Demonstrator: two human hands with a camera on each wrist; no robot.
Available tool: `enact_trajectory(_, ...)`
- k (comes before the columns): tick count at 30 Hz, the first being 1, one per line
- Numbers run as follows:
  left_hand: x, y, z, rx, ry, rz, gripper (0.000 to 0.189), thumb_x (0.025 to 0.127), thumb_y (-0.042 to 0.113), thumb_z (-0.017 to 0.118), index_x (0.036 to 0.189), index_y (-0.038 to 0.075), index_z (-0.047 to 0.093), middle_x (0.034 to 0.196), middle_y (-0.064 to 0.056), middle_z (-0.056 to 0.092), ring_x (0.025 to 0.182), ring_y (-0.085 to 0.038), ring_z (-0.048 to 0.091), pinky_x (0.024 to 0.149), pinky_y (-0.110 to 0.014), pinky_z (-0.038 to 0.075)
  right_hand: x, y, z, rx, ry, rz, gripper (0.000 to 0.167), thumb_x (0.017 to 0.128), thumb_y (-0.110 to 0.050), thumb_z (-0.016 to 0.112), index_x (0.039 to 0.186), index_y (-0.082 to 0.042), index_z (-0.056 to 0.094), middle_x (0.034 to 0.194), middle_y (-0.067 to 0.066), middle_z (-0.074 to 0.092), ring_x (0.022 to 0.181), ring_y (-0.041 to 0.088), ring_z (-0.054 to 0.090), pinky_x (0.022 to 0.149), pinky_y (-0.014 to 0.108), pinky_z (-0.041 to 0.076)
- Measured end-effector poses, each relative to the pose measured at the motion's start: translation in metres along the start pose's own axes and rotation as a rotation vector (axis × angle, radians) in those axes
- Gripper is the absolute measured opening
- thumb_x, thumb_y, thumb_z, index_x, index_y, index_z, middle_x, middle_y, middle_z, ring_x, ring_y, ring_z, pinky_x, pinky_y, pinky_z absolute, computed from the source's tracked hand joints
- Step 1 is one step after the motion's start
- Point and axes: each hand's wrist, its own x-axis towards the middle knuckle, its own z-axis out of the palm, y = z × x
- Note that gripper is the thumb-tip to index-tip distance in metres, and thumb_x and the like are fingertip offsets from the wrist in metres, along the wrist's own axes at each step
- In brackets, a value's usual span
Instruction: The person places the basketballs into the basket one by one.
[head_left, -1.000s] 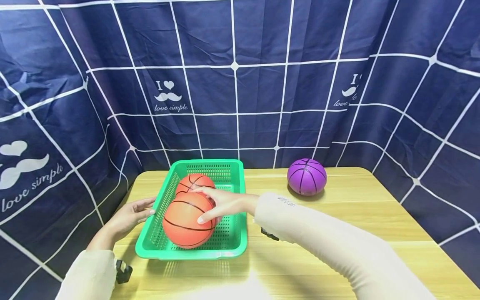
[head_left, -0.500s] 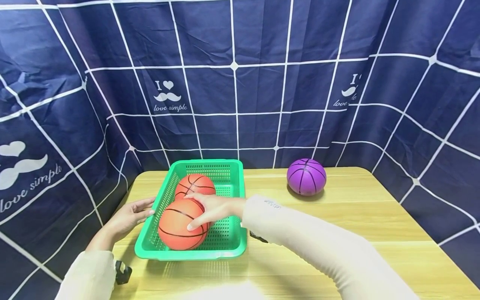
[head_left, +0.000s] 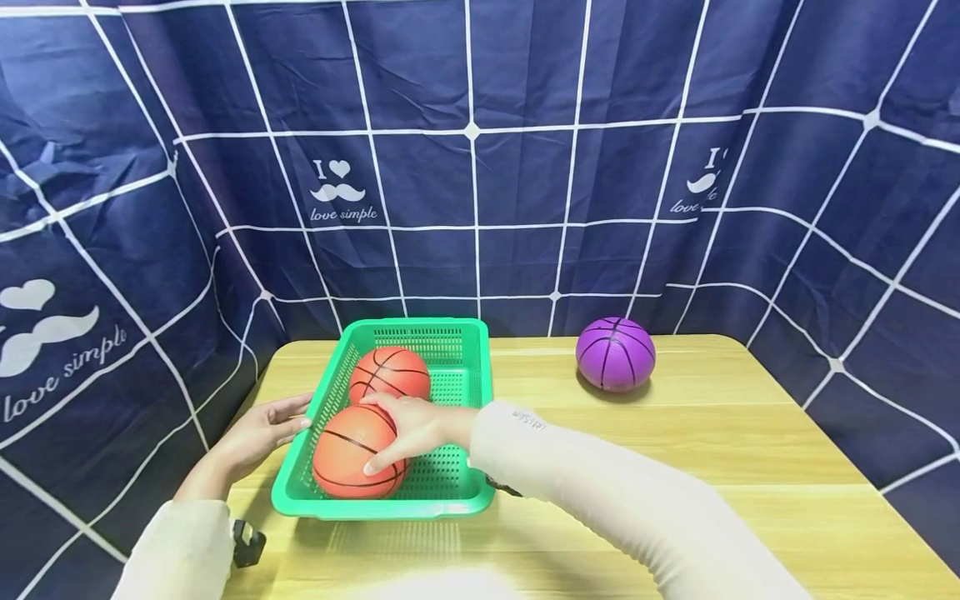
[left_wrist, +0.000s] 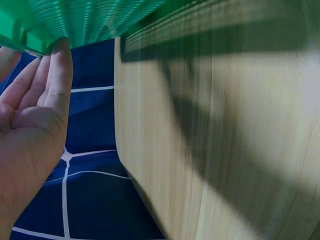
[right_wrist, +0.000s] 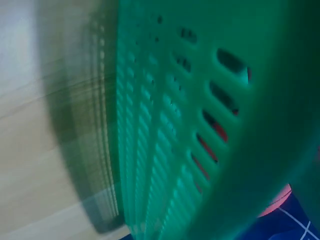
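A green plastic basket (head_left: 480,492) stands on the table's left half, with two orange toy basketballs in it. My right hand (head_left: 411,427) grips the nearer orange basketball (head_left: 348,458) from its right, thumb on the near side, other fingers over the back. Behind it, the farther orange basketball (head_left: 393,367) sits close against those fingers. My left hand (head_left: 262,429) is at the basket's left rim, its fairly straight fingers (left_wrist: 61,75) touching the outer side. In the right wrist view the basket's slotted wall (right_wrist: 165,125) hides the right hand.
A purple toy basketball (head_left: 615,354) rests at the back right of the wooden table (head_left: 712,442). Dark blue cloth (head_left: 525,183) with white lines hangs around the back and sides. Both wrists carry small black devices.
My right hand has moved left and toward the front of the basket, lowering the nearer orange basketball into its front left corner. The left hand has stayed at the rim.
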Motion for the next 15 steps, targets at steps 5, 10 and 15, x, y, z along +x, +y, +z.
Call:
enact_trajectory(5, 0.001, 0.001, 0.0, 0.002, -0.004, 0.003, 0.059, 0.097, 0.011, 0.055, 0.142, -0.015, 0.026, 0.139, -0.035, 0.036, 0.123, -0.03, 0.045, 0.096, -0.031, 0.044, 0.002, -0.001, 0.006, -0.007, 0.028, 0.004, 0.094, 0.071, -0.05, 0.08, 0.146, -0.024, 0.03, 0.126, 0.0, 0.05, 0.118, 0.014, 0.044, 0.092, 0.031, 0.044)
enact_trajectory(10, 0.001, 0.001, 0.001, 0.001, 0.001, -0.003, 0.059, 0.097, 0.01, 0.055, 0.142, -0.015, 0.027, 0.139, -0.034, 0.038, 0.123, -0.031, 0.046, 0.097, -0.034, 0.044, 0.002, 0.0, 0.012, 0.002, 0.065, 0.047, 0.095, 0.068, -0.054, 0.08, 0.144, -0.024, 0.033, 0.13, 0.001, 0.046, 0.121, 0.015, 0.041, 0.091, 0.033, 0.045)
enact_trajectory(15, 0.001, 0.0, 0.001, 0.006, -0.002, 0.001, 0.059, 0.097, 0.011, 0.055, 0.142, -0.015, 0.026, 0.139, -0.035, 0.038, 0.124, -0.037, 0.043, 0.098, -0.037, 0.043, 0.003, 0.004, 0.016, 0.014, 0.083, 0.062, 0.095, 0.068, -0.053, 0.081, 0.144, -0.024, 0.034, 0.132, 0.002, 0.044, 0.122, 0.016, 0.04, 0.091, 0.034, 0.046)
